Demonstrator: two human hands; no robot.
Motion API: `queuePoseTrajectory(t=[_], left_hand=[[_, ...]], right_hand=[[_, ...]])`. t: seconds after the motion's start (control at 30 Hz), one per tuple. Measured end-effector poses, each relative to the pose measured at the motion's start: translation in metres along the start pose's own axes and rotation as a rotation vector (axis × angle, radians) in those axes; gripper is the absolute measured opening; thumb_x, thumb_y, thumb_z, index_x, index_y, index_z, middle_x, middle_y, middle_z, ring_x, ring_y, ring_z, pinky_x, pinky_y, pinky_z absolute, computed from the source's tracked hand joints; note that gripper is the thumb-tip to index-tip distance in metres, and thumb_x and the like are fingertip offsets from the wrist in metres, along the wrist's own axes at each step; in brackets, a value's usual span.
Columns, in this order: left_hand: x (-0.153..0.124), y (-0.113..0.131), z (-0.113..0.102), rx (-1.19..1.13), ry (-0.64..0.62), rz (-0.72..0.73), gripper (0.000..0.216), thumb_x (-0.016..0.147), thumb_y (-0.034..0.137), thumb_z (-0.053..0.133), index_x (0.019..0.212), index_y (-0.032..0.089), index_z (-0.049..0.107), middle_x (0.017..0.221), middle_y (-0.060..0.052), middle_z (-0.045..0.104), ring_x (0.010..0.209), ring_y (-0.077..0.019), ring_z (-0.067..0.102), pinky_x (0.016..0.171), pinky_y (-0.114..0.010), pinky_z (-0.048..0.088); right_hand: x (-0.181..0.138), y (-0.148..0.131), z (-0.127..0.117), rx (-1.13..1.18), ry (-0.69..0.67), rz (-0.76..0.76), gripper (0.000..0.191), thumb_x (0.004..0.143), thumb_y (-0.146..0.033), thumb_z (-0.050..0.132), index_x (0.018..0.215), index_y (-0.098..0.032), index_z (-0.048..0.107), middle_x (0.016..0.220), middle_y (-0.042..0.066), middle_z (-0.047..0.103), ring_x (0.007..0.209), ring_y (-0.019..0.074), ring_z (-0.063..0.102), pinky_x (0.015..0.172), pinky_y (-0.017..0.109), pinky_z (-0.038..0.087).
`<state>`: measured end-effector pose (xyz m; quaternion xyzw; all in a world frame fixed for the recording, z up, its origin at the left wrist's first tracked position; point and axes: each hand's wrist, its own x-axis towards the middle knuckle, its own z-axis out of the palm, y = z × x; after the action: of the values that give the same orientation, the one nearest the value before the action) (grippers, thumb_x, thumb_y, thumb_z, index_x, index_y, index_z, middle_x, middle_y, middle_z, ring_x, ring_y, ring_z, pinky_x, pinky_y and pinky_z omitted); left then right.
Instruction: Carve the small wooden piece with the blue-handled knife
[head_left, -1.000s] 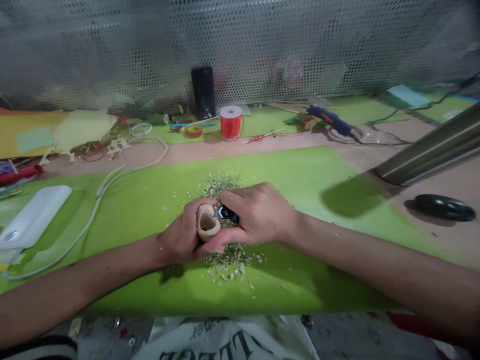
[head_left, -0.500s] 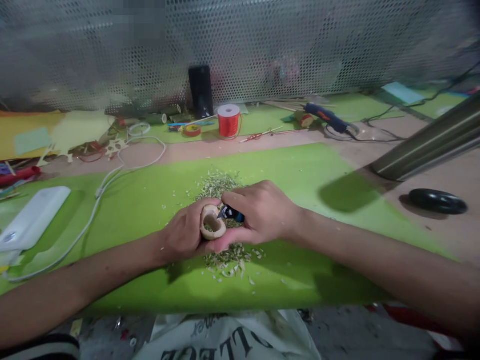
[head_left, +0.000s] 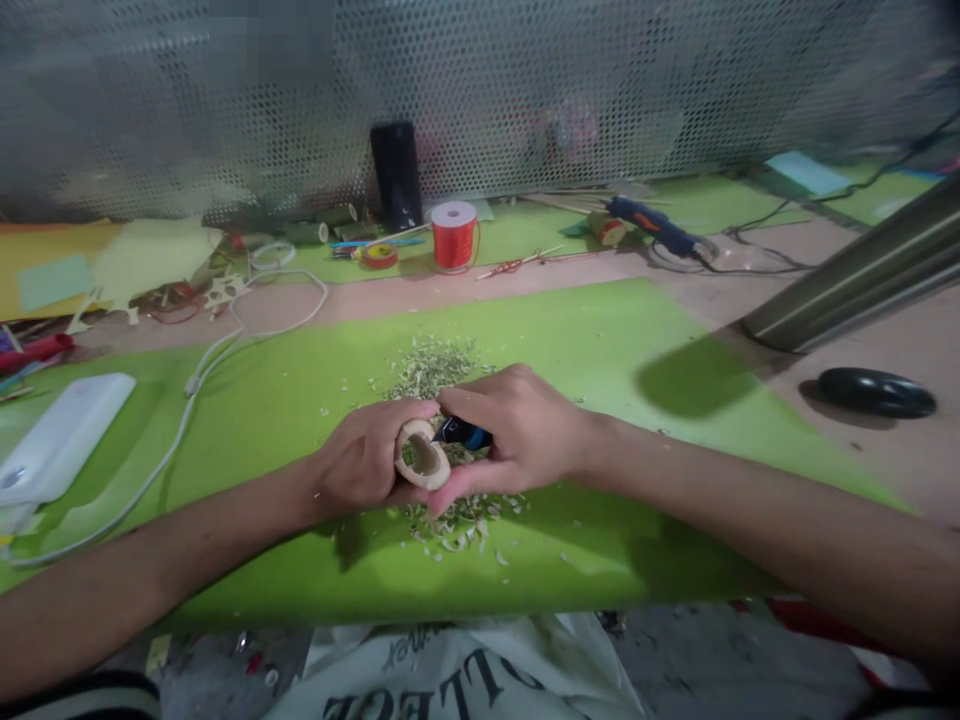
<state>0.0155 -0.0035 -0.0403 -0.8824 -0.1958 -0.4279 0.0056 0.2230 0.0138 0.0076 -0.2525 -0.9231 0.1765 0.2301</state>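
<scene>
My left hand (head_left: 364,452) is wrapped round a short, pale hollow tube (head_left: 435,476), which looks like bamboo; its open end faces up toward me. In my right hand (head_left: 517,425) is a utility knife (head_left: 466,433) with a dark blue and black body. The knife's tip rests at the tube's right rim, while my right thumb presses against the rim's lower edge. Beneath both hands, a heap of green and pale shavings (head_left: 431,368) is scattered over the green mat (head_left: 585,330).
A white power bank (head_left: 67,435) with a cable lies at left. Behind are a red thread spool (head_left: 454,238), a tape roll (head_left: 379,256), a leaning phone (head_left: 397,178) and a blue glue gun (head_left: 651,226). At right are a metal cylinder (head_left: 862,270) and a black oval object (head_left: 876,392).
The tube has tilted slightly, and its opening shows a little more of the shavings beyond. The knife tip has shifted slightly along the rim. The whole view has moved a little.
</scene>
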Motion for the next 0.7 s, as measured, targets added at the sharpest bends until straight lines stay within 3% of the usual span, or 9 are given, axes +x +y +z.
queuePoseTrajectory(t=[0.13,0.3,0.47,0.7], left_hand=[[0.004,-0.002,-0.008,0.015,-0.058,-0.031,0.052,0.091,0.056,0.048,0.121,0.014,0.047,0.09,-0.009,0.071,0.074,-0.0209,0.071,0.065,-0.033,0.06],[0.009,0.0,-0.016,-0.016,-0.21,-0.15,0.042,0.091,0.053,0.049,0.108,0.014,0.052,0.085,-0.008,0.07,0.066,-0.0183,0.067,0.06,-0.03,0.057],[0.013,0.001,-0.011,-0.073,-0.158,-0.068,0.038,0.094,0.049,0.046,0.108,0.014,0.051,0.081,-0.008,0.067,0.065,-0.0166,0.063,0.058,-0.028,0.054],[0.014,-0.002,-0.005,-0.13,-0.061,-0.036,0.035,0.093,0.047,0.048,0.107,0.015,0.049,0.073,-0.004,0.06,0.061,-0.015,0.056,0.054,-0.027,0.05]], right_hand=[[0.002,-0.005,-0.007,0.201,-0.026,0.019,0.061,0.076,-0.076,0.054,0.072,-0.016,0.057,0.056,-0.004,0.05,0.05,0.0073,0.039,0.05,0.022,0.025],[0.003,-0.011,-0.016,0.355,-0.114,0.12,0.049,0.074,-0.062,0.069,0.062,-0.016,0.056,0.051,-0.009,0.036,0.049,0.0054,0.031,0.049,0.021,0.024],[0.001,-0.01,-0.014,0.219,-0.099,0.109,0.052,0.074,-0.068,0.065,0.067,-0.017,0.058,0.052,-0.007,0.042,0.048,0.0062,0.033,0.05,0.023,0.022],[-0.001,-0.007,-0.011,0.05,0.055,0.011,0.057,0.078,-0.073,0.055,0.066,-0.018,0.063,0.056,-0.002,0.052,0.052,0.0086,0.043,0.052,0.025,0.021]])
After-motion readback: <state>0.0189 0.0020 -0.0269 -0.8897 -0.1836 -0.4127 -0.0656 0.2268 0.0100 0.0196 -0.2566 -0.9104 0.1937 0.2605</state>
